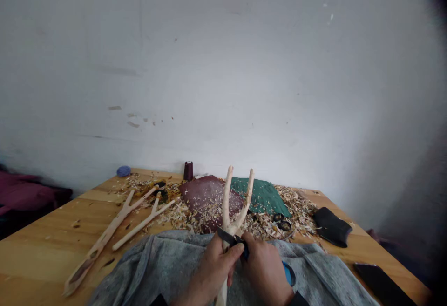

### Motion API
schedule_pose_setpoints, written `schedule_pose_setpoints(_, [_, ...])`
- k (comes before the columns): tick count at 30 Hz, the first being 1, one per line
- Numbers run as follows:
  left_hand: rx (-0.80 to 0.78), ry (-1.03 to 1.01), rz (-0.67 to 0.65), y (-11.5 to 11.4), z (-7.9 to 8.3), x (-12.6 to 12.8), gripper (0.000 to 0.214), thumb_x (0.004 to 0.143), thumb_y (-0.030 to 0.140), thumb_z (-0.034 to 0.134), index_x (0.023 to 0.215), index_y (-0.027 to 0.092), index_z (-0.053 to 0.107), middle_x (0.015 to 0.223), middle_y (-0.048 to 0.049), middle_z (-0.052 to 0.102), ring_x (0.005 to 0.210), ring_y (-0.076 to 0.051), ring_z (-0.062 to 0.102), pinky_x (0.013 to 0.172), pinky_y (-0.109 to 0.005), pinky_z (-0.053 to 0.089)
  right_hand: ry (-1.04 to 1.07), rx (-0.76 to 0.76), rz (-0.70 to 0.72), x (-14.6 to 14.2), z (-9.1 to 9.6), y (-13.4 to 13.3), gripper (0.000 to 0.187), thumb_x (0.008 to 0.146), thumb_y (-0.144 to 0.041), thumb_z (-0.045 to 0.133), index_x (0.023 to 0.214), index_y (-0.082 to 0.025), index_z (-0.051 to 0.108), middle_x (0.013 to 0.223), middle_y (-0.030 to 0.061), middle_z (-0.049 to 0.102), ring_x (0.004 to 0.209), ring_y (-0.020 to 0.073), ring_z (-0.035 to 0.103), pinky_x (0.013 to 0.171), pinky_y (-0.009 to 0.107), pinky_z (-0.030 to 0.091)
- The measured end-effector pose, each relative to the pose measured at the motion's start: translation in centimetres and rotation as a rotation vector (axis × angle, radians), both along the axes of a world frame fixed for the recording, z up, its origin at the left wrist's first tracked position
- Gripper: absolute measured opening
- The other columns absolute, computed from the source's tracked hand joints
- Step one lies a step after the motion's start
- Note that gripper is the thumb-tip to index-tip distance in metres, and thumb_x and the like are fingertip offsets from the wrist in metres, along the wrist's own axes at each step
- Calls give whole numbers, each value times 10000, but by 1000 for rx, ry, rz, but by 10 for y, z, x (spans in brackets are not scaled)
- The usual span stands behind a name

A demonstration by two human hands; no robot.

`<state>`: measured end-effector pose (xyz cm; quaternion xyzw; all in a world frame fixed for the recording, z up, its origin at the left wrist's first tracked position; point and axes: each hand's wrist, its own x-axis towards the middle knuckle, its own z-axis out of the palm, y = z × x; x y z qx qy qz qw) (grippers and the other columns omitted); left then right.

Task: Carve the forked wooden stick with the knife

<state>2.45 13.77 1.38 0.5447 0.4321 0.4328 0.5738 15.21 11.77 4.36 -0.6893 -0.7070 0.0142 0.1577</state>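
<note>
A peeled, forked wooden stick [226,203] stands upright in front of me, its two prongs pointing up and away. My left hand [218,261] is wrapped round its stem just below the fork, the thumb lying near the blade. In my right hand [261,264] is a knife [226,237] with a dark blade and a blue-and-black handle. The blade crosses the stem at the base of the fork. Part of the stem is hidden behind my hands. A grey cloth [167,255] lies beneath them.
Two more peeled forked sticks, a long one [108,234] and a shorter one [145,222], lie at left. Wood shavings [296,208] surround maroon [206,194] and green [261,194] sheets, scissors [282,222] and a thread cone [188,171]. A black pad [331,227] and phone [382,282] lie right.
</note>
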Motion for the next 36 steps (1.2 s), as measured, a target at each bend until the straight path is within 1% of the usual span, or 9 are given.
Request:
schedule_pose_setpoints(4, [-19, -6, -22, 0, -2, -1, 517, 688, 666, 636, 885, 209, 499, 386, 131, 369, 310, -78, 309, 325, -204, 268, -7, -7, 7, 0, 1, 0, 206, 836, -127, 470, 913, -215, 640, 825, 56, 741, 764, 225, 700, 583, 263, 355])
schedule_pose_setpoints(11, [-55, -5, -53, -2, 3, 1, 507, 693, 684, 610, 849, 220, 480, 356, 137, 336, 294, -75, 277, 308, -202, 254, -8, -27, -1, 0, 2, 0, 235, 860, -122, 451, 956, -221, 641, 853, 55, 742, 788, 226, 703, 604, 267, 384])
schedule_pose_setpoints(17, [-16, 96, -33, 1, -6, 0, 446, 744, 661, 568, 770, 230, 456, 363, 124, 353, 292, -76, 295, 310, -204, 261, -62, -47, -36, -1, 0, 0, 250, 879, -108, 420, 969, -206, 632, 875, 69, 733, 795, 242, 703, 616, 286, 415])
schedule_pose_setpoints(21, [-14, 197, 4, -1, -1, 0, 416, 776, 628, 561, 686, 238, 449, 333, 106, 345, 287, -88, 317, 324, -215, 257, -87, -38, -52, -2, -3, 0, 286, 884, -89, 391, 1000, -202, 627, 915, 77, 727, 801, 254, 703, 618, 303, 428])
schedule_pose_setpoints(23, [-19, 215, 20, -4, 5, 0, 391, 778, 611, 566, 719, 232, 486, 330, 107, 344, 282, -98, 322, 314, -220, 247, -93, -40, -65, -2, -3, 1, 290, 889, -87, 385, 1003, -201, 625, 912, 78, 726, 798, 254, 704, 618, 304, 427])
schedule_pose_setpoints(27, [40, 224, 57, -5, 14, 1, 388, 778, 586, 575, 877, 211, 558, 346, 107, 389, 269, -114, 345, 300, -227, 221, -67, -49, -90, -2, 0, 1, 256, 900, -107, 400, 992, -202, 619, 890, 72, 733, 801, 240, 705, 615, 285, 410])
schedule_pose_setpoints(30, [56, 206, 51, -3, 11, 1, 403, 765, 598, 585, 857, 208, 553, 355, 106, 388, 271, -105, 341, 304, -222, 229, -44, -39, -66, -1, 1, 1, 231, 886, -118, 433, 984, -203, 624, 904, 70, 738, 811, 227, 701, 617, 270, 392])
schedule_pose_setpoints(34, [94, 87, 79, 1, 3, 1, 478, 708, 635, 636, 888, 204, 535, 400, 109, 408, 290, -93, 343, 312, -217, 245, 25, -20, -22, 1, 1, 1, 208, 845, -134, 479, 954, -214, 637, 879, 61, 743, 798, 221, 695, 611, 262, 368])
schedule_pose_setpoints(36, [98, 21, 52, 2, 2, 1, 513, 683, 653, 656, 896, 205, 528, 402, 111, 413, 294, -88, 342, 317, -212, 252, 61, -7, -7, 0, 0, 0, 193, 828, -134, 492, 920, -214, 641, 864, 59, 744, 793, 213, 691, 610, 256, 357])
